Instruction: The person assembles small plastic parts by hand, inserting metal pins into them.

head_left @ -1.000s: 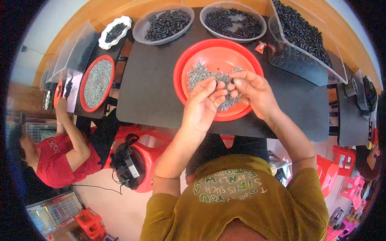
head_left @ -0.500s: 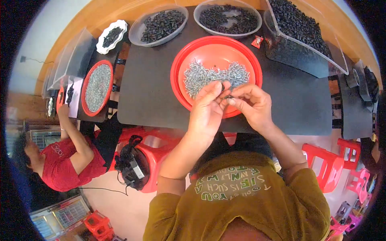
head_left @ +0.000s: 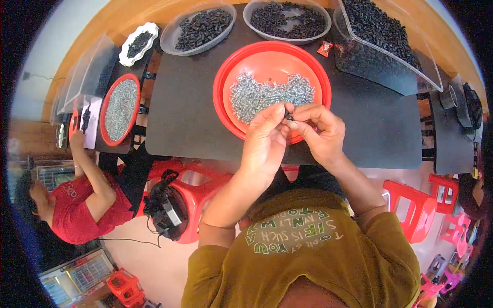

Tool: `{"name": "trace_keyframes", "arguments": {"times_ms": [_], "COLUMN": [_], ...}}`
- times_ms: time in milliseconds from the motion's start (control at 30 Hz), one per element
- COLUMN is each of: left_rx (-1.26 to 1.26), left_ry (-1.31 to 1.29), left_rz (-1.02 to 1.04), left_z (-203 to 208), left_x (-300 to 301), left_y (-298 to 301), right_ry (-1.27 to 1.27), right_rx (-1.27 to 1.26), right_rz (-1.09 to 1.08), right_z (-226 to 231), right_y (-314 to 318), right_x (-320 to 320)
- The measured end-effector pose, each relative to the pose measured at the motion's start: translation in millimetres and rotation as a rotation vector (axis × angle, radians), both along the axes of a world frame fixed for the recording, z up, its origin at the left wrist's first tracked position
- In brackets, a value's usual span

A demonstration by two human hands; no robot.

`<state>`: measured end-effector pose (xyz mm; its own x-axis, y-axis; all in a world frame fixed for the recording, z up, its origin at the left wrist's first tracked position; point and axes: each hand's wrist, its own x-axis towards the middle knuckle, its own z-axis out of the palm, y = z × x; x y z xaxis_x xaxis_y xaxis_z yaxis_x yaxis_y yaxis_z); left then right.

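Above the near rim of a red basin (head_left: pixel 220 92), my two hands meet fingertip to fingertip. My left hand (head_left: pixel 264 133) pinches a small black plastic part (head_left: pixel 288 116) between thumb and fingers. From the other side, the thumb and forefinger of my right hand (head_left: pixel 323 133) close on the near end of that part, which may be two pieces put together. Its details are too small to make out. Heaped in the basin are many small silvery metal pieces (head_left: pixel 249 97), partly hidden behind my fingers.
Clear tubs of black parts (head_left: pixel 197 49) (head_left: pixel 251 23) and a deep clear bin (head_left: pixel 375 66) line the table's far side. A red packet (head_left: pixel 324 49) lies near the bin. At the left, a person in red (head_left: pixel 92 210) works beside a red tray (head_left: pixel 105 131) of silvery pieces.
My right fingertips have come up and leftward, bringing the small black piece they pinched against the one in my left hand. The whole view has shifted slightly.
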<state>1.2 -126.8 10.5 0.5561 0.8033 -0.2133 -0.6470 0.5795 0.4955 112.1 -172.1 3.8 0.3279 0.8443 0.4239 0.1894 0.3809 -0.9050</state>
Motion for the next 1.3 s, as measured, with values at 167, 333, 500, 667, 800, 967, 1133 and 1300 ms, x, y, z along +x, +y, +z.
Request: {"name": "trace_keyframes", "arguments": {"times_ms": [167, 333, 500, 667, 800, 967, 1133, 1300], "left_rx": [0.010, 0.046, 0.138, 0.260, 0.335, 0.435, 0.463, 0.229], "left_ry": [-0.005, -0.015, 0.003, -0.022, -0.053, 0.006, 0.012, -0.135], "left_rz": [0.029, 0.034, 0.049, 0.121, 0.185, 0.265, 0.274, 0.116], "left_z": [0, 2, 4, 1, -1, 0, 8, 14], "left_x": [3, 3, 5, 6, 8, 11, 9, 6], "left_y": [-3, -5, -10, -15, -18, -20, -15, -10], "right_ry": [0.022, 0.122, 0.317, 0.369, 0.465, 0.456, 0.389, 0.278], "right_rx": [-0.006, -0.040, -0.028, -0.020, -0.020, 0.017, 0.041, 0.098], "right_rz": [0.005, 0.045, 0.123, 0.088, 0.067, 0.050, 0.038, 0.028], "right_z": [2, 2, 7, 8, 5, 11, 14, 14], "right_y": [-1, -3, -6, -12, -15, -13, -11, -9], "right_x": [-1, -1, 1, -8, -12, -15, -16, -14]}}
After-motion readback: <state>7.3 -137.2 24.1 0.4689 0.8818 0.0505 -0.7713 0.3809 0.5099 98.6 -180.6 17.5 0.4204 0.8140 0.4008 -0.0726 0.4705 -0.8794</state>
